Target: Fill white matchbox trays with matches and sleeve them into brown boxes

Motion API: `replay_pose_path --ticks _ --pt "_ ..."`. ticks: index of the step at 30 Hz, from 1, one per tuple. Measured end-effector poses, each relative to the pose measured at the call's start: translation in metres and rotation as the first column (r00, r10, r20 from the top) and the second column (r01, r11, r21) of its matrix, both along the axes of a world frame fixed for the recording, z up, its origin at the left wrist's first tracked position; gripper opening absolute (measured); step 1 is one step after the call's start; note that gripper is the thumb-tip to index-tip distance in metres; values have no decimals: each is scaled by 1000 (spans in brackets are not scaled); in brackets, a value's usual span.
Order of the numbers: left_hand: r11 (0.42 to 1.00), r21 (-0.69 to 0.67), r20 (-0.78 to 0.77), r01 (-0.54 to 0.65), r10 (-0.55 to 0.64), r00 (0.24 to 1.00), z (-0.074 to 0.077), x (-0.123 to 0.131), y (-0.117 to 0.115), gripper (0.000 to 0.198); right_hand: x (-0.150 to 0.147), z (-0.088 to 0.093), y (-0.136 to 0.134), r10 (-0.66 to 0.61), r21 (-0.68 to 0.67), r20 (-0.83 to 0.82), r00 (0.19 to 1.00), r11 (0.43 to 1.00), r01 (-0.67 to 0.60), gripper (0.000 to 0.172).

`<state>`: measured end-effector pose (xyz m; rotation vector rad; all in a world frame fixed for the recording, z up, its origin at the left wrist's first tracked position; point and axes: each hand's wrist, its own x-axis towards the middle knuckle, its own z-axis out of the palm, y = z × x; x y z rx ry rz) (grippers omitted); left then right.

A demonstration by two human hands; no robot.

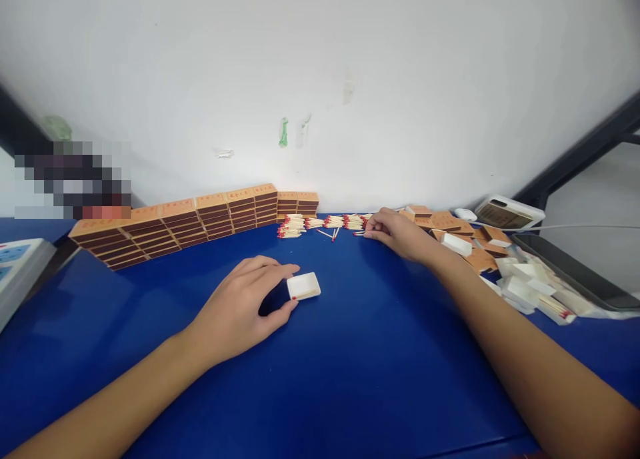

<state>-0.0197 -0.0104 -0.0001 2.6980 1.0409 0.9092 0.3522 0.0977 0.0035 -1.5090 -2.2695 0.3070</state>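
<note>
My left hand (pixel 245 305) has its thumb and fingers around the left end of a small white matchbox tray (pixel 303 285) on the blue table. At least one red-tipped match lies inside the tray. Farther back, my right hand (pixel 395 232) pinches at the right end of a row of matches (pixel 334 223); its fingertips are on the red heads, and how many matches they hold is too small to tell. A few loose matches lie just in front of the row.
Stacked matchboxes (pixel 200 219) line the wall at the left. At the right are matchbox sleeves (pixel 443 222), white trays (pixel 525 282), a dark phone (pixel 580 272) and a white case (pixel 510 212). A white stack (pixel 23 272) stands far left.
</note>
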Motion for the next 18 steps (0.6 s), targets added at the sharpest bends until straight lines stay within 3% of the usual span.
replay_pose_path --ticks 11,14,18 --pt "999 -34 -5 -14 14 1000 -2 0 3 38 -5 -1 0 -5 1 20 1000 1000 5 16" --pt "999 -36 -12 -28 28 1000 -2 0 2 39 -23 5 -12 15 27 17 1000 1000 -16 14" --pt "998 -4 -20 -65 65 998 -3 0 2 39 -69 17 -47 173 75 -70 982 983 -168 11"
